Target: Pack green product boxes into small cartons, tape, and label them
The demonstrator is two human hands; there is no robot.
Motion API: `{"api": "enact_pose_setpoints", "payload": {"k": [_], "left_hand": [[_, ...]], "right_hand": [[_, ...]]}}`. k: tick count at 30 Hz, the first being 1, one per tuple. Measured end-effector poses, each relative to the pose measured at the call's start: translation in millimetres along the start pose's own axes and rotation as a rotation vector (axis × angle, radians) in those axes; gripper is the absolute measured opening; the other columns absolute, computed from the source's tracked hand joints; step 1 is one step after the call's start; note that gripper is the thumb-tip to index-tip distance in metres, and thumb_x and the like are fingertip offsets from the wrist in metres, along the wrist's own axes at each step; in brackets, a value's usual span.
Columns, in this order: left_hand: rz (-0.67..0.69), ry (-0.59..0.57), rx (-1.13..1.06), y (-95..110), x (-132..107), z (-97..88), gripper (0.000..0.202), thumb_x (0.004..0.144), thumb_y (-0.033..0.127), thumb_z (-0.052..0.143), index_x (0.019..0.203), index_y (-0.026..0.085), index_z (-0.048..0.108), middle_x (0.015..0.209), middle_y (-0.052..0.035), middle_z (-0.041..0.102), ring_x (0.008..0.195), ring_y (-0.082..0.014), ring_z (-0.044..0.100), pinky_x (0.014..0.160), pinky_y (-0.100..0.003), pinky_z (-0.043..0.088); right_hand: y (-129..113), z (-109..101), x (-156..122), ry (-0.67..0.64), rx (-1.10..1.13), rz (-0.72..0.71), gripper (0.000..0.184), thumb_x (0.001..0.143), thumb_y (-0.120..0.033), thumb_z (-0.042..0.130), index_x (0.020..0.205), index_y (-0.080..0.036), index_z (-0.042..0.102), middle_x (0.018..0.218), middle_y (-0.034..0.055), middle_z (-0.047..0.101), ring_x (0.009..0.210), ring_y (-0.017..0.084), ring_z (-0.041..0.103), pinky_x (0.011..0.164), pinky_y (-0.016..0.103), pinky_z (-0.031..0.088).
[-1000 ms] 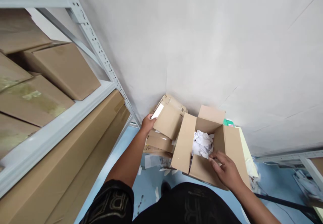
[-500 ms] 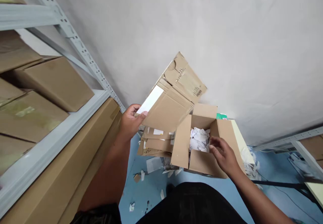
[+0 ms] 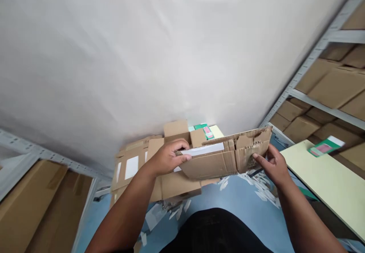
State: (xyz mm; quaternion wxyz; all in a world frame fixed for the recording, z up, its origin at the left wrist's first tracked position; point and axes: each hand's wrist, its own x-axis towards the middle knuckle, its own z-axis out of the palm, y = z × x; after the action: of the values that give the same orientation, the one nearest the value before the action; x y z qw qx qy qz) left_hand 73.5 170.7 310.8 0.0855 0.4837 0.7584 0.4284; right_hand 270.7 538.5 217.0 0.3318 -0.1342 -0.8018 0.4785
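Observation:
A flattened cardboard box (image 3: pixel 211 164) with a white label is held out in front of me between both hands. My left hand (image 3: pixel 171 158) pinches its left end near the label, thumb on the near face. At the right end, my right hand (image 3: pixel 272 164) grips the torn, printed part with the thumb in front and the fingers behind. Partly hidden beyond the held piece stands an open carton (image 3: pixel 176 129) with raised flaps. Flattened cardboard pieces (image 3: pixel 135 152) with white labels lie to the left, under and beside my left forearm.
Shelves of cartons (image 3: pixel 327 80) rise at the right, and tall cartons (image 3: pixel 42 203) stand at the left. A pale table (image 3: pixel 322 169) holds a green-and-white packet (image 3: pixel 326 146). Paper scraps (image 3: pixel 261 186) litter the blue floor. A grey wall (image 3: pixel 182 55) closes the far side.
My right hand has left the open carton and taken hold of the cardboard's right end. The cardboard has come down and turned more level. The view has swung to the right.

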Motion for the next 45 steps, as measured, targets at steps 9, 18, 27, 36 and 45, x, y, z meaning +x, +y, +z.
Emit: {"api": "enact_pose_setpoints", "payload": {"k": [9,18,27,36,45], "left_hand": [[-0.042,-0.034,-0.468,43,162,209.9,0.059,0.082,0.045,0.077,0.132,0.024,0.053,0.125,-0.0107,0.067,0.115,-0.0261,0.066,0.096,-0.038,0.053],[-0.293,-0.196,-0.413,37,237,432.5,0.056,0.078,0.040,0.079,0.124,0.023,0.052,0.129,-0.0122,0.068,0.120,-0.0295,0.065,0.103,-0.044,0.050],[-0.264,-0.591,-0.716,62,339,521.1,0.078,0.071,0.035,0.085,0.136,0.026,0.044,0.143,-0.0113,0.058,0.131,-0.0281,0.058,0.109,-0.044,0.048],[-0.159,-0.730,-0.782,38,433,611.8,0.091,0.070,0.041,0.084,0.146,0.028,0.036,0.148,-0.0153,0.046,0.132,-0.0294,0.053,0.092,-0.039,0.058],[-0.393,-0.975,-0.833,38,484,659.2,0.061,0.093,0.068,0.044,0.135,0.025,0.058,0.124,-0.0118,0.061,0.129,-0.0291,0.054,0.090,-0.045,0.059]], "right_hand": [[93,-199,-53,0.297,0.308,0.325,0.042,0.077,-0.054,0.081,0.104,-0.022,0.074,0.097,0.0075,0.081,0.087,0.029,0.074,0.073,0.038,0.060],[169,-296,-114,0.602,0.069,0.496,0.045,0.080,-0.059,0.073,0.103,-0.020,0.072,0.099,0.0089,0.080,0.092,0.030,0.073,0.081,0.042,0.061],[214,-327,-112,0.630,-0.013,0.487,0.040,0.083,-0.036,0.064,0.121,-0.024,0.066,0.123,0.0075,0.073,0.113,0.029,0.068,0.100,0.046,0.054],[261,-336,-50,0.875,-0.127,0.643,0.045,0.093,-0.048,0.049,0.127,-0.025,0.068,0.129,0.0091,0.071,0.130,0.032,0.060,0.111,0.051,0.048],[300,-355,-41,1.013,0.012,0.709,0.071,0.094,-0.078,0.034,0.129,-0.027,0.069,0.101,0.0073,0.079,0.109,0.032,0.071,0.096,0.047,0.056]]}}
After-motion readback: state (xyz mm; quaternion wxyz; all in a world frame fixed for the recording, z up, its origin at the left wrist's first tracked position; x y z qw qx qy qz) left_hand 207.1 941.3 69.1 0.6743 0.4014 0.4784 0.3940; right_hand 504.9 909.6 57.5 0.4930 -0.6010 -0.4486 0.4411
